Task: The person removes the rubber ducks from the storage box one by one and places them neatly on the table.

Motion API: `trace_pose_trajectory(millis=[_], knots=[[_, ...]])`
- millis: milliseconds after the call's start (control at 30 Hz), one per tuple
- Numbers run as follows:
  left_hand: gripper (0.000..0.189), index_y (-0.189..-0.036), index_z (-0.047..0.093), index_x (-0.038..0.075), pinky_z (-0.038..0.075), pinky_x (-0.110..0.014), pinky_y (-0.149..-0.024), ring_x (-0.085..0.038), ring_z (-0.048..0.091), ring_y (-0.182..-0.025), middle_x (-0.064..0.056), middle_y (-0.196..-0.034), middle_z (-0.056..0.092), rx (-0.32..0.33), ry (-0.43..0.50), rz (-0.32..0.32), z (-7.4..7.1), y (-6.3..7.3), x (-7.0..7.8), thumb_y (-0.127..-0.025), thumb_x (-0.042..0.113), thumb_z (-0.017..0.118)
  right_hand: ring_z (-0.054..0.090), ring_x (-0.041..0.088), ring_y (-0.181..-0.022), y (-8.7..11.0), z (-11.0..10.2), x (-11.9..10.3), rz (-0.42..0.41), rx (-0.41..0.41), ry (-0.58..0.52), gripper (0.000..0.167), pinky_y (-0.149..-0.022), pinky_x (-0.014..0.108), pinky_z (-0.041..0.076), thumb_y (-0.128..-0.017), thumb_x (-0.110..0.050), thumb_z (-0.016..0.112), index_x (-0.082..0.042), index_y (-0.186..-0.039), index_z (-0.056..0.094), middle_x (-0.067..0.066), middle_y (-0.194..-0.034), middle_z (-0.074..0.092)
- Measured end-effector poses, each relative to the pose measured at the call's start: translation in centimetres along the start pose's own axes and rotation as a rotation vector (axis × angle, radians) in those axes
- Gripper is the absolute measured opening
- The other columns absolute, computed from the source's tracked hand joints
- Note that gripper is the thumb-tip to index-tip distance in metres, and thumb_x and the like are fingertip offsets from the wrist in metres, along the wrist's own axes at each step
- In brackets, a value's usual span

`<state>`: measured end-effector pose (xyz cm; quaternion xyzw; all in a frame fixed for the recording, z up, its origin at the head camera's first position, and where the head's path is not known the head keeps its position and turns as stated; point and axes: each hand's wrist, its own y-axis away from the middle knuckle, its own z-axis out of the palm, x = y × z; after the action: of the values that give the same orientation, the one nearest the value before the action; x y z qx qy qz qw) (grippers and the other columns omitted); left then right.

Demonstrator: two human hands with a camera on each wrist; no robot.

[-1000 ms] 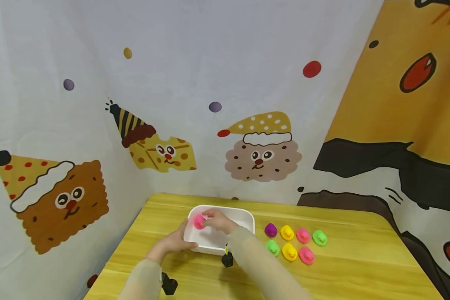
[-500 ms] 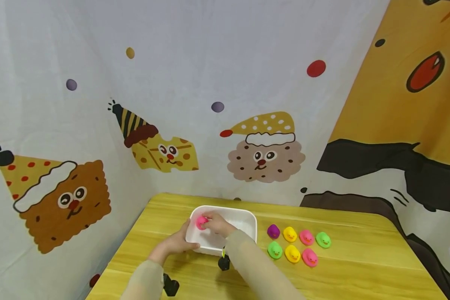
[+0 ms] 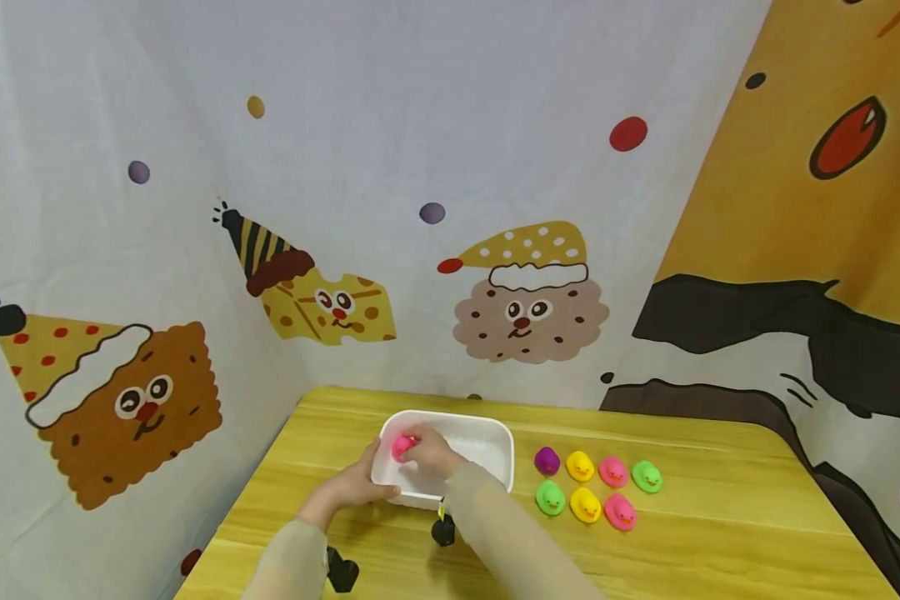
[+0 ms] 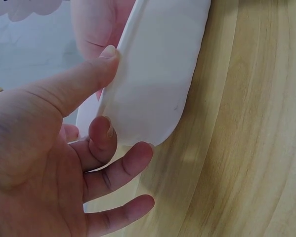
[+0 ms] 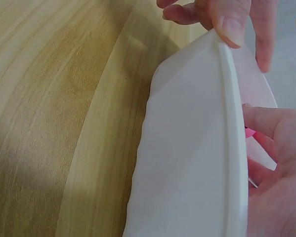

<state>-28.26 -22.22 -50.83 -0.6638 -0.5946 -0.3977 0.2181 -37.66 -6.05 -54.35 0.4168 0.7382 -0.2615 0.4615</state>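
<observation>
A white plastic tub (image 3: 487, 442) stands at the back left of the table. My left hand (image 3: 351, 485) grips its near left corner; the left wrist view shows the thumb on the rim and the other fingers around the corner. Inside the tub, at its left end, my right hand (image 3: 429, 452) pinches a pink rubber duck (image 3: 400, 447) between thumb and fingers. Only a sliver of the pink duck (image 5: 249, 132) appears in the right wrist view, behind the tub wall. Right of the tub, several ducks sit in two rows, a purple duck (image 3: 547, 461) nearest it.
Among the ducks outside are a green duck (image 3: 551, 497), a yellow duck (image 3: 586, 505) and a pink duck (image 3: 620, 511). The wooden table (image 3: 690, 550) meets a printed cloth backdrop (image 3: 420, 367) behind and to the left.
My right hand has lowered slightly into the tub with the pink duck. My left hand keeps its grip on the corner. The head view has shifted a little.
</observation>
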Motion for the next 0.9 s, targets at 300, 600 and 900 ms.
trace_pose_trajectory(millis=[300, 600, 900], knots=[[0.102, -0.150, 0.003, -0.010, 0.039, -0.058, -0.096, -0.036, 0.052, -0.102, -0.038, -0.142, 0.033, -0.009, 0.031, 0.004, -0.03, 0.04, -0.09, -0.085, 0.020, 0.076, 0.055, 0.020, -0.092, 0.09, 0.49, -0.36, 0.057, 0.052, -0.015, 0.029, -0.088, 0.036, 0.047, -0.082, 0.001, 0.070, 0.005, -0.111, 0.067, 0.015, -0.105, 0.066], [0.101, -0.149, 0.002, -0.011, 0.041, -0.055, -0.094, -0.035, 0.053, -0.100, -0.041, -0.140, 0.033, -0.009, 0.048, 0.015, 0.16, 0.08, -0.07, -0.086, 0.017, 0.075, 0.053, 0.016, -0.082, 0.18, 0.97, 0.08, 0.060, 0.076, 0.029, 0.018, -0.078, 0.032, 0.048, -0.081, -0.001, 0.072, 0.005, -0.097, 0.067, 0.008, -0.089, 0.064], [0.101, -0.150, -0.001, -0.009, 0.050, -0.049, -0.076, -0.034, 0.059, -0.071, -0.039, -0.132, 0.039, -0.034, 0.088, -0.007, 0.11, 0.24, -0.10, -0.087, 0.017, 0.074, 0.055, 0.016, -0.083, 0.08, 0.39, 0.20, 0.102, 0.062, 0.065, 0.023, -0.083, 0.033, 0.048, -0.082, -0.006, 0.073, 0.002, -0.103, 0.068, 0.003, -0.090, 0.065]])
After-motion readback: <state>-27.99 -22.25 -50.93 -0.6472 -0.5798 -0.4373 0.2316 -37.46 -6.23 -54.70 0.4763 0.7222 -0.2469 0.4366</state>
